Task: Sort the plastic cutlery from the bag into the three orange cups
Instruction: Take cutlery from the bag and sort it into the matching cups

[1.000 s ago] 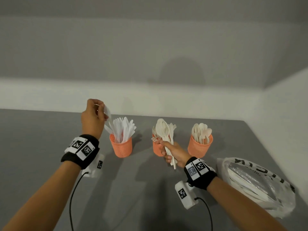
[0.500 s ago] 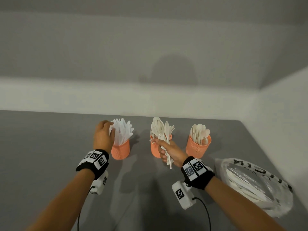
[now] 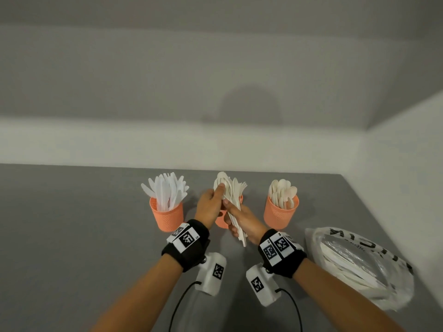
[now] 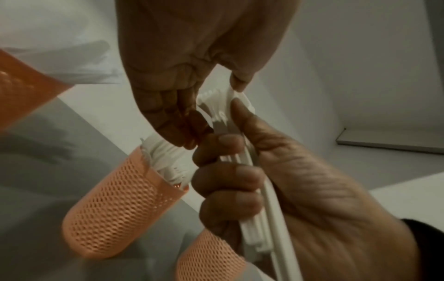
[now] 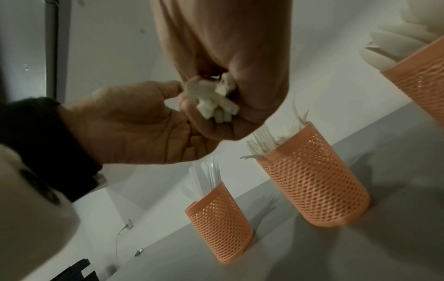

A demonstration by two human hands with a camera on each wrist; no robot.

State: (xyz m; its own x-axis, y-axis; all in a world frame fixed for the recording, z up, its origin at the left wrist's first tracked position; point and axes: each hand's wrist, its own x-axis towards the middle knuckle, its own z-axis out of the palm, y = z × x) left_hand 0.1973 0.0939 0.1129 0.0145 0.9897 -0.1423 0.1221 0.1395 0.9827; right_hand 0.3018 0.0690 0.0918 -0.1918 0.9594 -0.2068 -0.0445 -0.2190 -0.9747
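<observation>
My right hand has its fingers wrapped round the handles of a mixed bundle of cutlery, spoons and forks fanned out above my fist. My left hand is right against it, thumb and fingertips pinching at the top of the bundle, looks like a spoon bowl. The fork cup sits just behind both hands, half hidden. The knife cup is off to the left hand's outer side, the spoon cup beyond the right hand, the bag near my right forearm with more cutlery inside.

Step in hand, I'd say: peel one piece off. Best done by loosening the right grip slightly so only the pinched piece slides up, pulling straight along the handles so neighbours don't drag out, then checking its type before dropping it.
</observation>
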